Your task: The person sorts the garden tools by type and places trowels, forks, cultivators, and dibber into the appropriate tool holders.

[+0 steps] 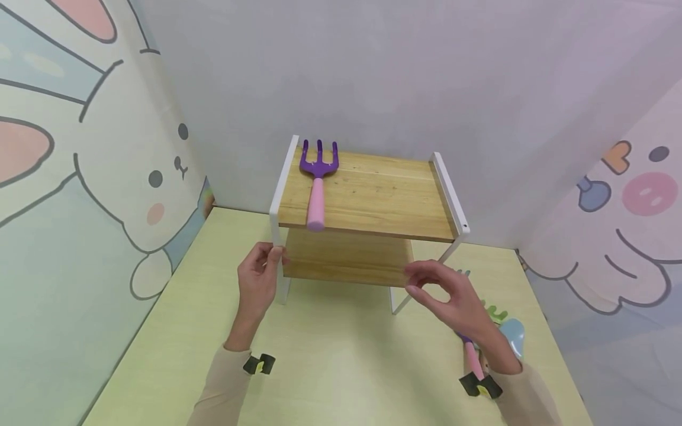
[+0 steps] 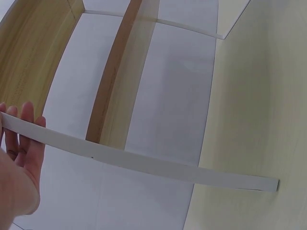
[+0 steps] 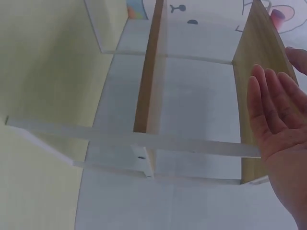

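Observation:
A small two-tier shelf with wooden boards (image 1: 383, 198) and white side frames stands on the table. My left hand (image 1: 257, 281) holds its front left post (image 2: 144, 163), the fingers wrapped behind the white bar in the left wrist view. Near the front right post, my right hand (image 1: 453, 296) hovers with curved fingers and the thumb apart; nothing is in it. The right wrist view shows that palm (image 3: 288, 139) beside the upper board (image 3: 261, 57). On the top board's left side lies a purple hand fork (image 1: 318, 168), its pink handle reaching just past the front edge.
To the right, partly behind my right forearm, several toy garden tools lie on the pale yellow table (image 1: 330, 367): a light blue scoop (image 1: 513, 334), a green tool (image 1: 496, 312) and a pink handle (image 1: 472, 358). Fabric walls with cartoon animals enclose the back and sides.

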A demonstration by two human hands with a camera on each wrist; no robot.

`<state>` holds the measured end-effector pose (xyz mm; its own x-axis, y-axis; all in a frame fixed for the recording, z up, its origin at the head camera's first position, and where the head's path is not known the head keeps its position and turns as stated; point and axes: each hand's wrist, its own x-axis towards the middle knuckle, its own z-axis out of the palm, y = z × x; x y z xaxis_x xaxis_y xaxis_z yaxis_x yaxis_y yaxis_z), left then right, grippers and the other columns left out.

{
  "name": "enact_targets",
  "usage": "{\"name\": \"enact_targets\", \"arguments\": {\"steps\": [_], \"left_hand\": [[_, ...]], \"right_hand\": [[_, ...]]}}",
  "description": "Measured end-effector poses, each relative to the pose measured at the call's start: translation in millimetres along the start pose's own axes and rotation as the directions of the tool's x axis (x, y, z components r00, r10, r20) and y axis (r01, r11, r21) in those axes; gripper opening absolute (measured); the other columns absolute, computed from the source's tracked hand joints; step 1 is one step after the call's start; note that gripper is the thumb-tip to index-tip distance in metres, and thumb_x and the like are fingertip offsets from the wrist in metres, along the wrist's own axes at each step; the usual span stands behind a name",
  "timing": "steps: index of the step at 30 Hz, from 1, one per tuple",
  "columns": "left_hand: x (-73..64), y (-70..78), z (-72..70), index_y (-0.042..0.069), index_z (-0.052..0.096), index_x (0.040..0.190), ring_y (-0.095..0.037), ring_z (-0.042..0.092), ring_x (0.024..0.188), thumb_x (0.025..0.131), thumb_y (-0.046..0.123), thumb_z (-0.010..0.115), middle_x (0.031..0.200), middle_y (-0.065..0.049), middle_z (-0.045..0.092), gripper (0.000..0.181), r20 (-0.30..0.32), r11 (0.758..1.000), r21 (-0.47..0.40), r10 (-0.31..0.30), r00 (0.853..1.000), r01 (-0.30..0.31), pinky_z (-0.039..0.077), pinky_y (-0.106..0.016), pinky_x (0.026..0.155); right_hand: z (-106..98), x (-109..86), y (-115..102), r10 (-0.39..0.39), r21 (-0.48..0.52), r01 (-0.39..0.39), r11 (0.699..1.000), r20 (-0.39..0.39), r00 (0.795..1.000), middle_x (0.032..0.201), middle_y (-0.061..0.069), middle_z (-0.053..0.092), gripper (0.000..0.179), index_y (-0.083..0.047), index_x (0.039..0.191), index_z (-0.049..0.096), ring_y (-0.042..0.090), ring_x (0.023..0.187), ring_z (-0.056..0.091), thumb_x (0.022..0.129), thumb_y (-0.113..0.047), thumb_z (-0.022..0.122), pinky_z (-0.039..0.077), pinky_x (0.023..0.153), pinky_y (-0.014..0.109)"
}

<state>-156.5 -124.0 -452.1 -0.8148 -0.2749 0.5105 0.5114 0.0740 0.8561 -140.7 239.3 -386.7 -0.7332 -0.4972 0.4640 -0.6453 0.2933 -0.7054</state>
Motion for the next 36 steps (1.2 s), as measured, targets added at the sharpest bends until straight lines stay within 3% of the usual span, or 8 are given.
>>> {"name": "enact_targets", "arguments": {"steps": [7,12,17,26,32,36], "left_hand": [[0.3,-0.7,-0.7,-0.01,0.063,0.097,-0.021,0.068,0.074,0.103,-0.002,0.058,0.088,-0.016,0.068,0.012,0.001,1.0,-0.006,0.017,1.0,-0.017,0.058,-0.023,0.071],[2.1,-1.0,0.1,-0.011,0.063,0.097,-0.023,0.068,0.074,0.103,-0.002,0.058,0.088,-0.002,0.069,0.012,0.0,1.0,-0.013,0.016,1.0,-0.016,0.058,-0.023,0.071],[4.3,-1.4,1.2,-0.011,0.063,0.097,-0.024,0.068,0.074,0.103,-0.001,0.058,0.089,0.005,0.069,0.012,0.003,1.0,-0.002,0.012,1.0,-0.012,0.057,-0.021,0.07],[3.6,-2.2,0.8,-0.012,0.062,0.096,-0.023,0.068,0.074,0.104,-0.001,0.058,0.088,-0.014,0.068,0.014,-0.003,1.0,-0.026,0.001,1.0,-0.001,0.057,-0.022,0.069],[1.8,-3.4,1.2,-0.012,0.062,0.096,-0.022,0.068,0.073,0.104,-0.001,0.058,0.088,-0.017,0.068,0.015,-0.002,0.999,-0.033,0.006,1.0,-0.006,0.056,-0.019,0.07],[0.7,-3.9,1.3,-0.012,0.063,0.095,-0.02,0.068,0.073,0.104,-0.001,0.057,0.087,-0.014,0.068,0.015,-0.004,0.999,-0.032,0.011,1.0,-0.011,0.055,-0.018,0.07]], "right_hand": [[0,-19.2,19,0.017,-0.039,-0.019,0.999,-0.037,0.999,0.106,0.007,0.072,0.041,0.001,0.122,0.066,0.012,0.093,0.068,0.084,0.014,0.075,0.058,0.084,0.021],[-1,-38.6,31,0.037,-0.101,-0.046,0.994,-0.097,0.995,0.107,0.002,0.072,0.044,-0.005,0.123,0.068,0.011,0.094,0.068,0.084,0.012,0.075,0.056,0.085,0.017],[-4,-57.7,43,0.123,-0.102,-0.137,0.985,-0.128,0.984,0.111,0.002,0.072,0.042,-0.008,0.124,0.067,0.01,0.098,0.068,0.087,0.01,0.075,0.055,0.087,0.017],[-6,-86.3,60,0.273,-0.047,-0.284,0.958,-0.163,0.948,0.119,-0.001,0.068,0.039,-0.003,0.128,0.064,0.006,0.102,0.068,0.092,0.007,0.072,0.054,0.089,0.014],[-9,-103.9,73,0.262,-0.097,-0.287,0.953,-0.215,0.941,0.115,0.004,0.068,0.043,0.007,0.128,0.061,0.006,0.099,0.066,0.087,0.016,0.071,0.053,0.088,0.013],[-13,-114.5,82,0.267,-0.145,-0.307,0.941,-0.243,0.933,0.112,0.002,0.068,0.045,0.005,0.128,0.061,0.003,0.097,0.064,0.086,0.015,0.073,0.053,0.086,0.012]]}}
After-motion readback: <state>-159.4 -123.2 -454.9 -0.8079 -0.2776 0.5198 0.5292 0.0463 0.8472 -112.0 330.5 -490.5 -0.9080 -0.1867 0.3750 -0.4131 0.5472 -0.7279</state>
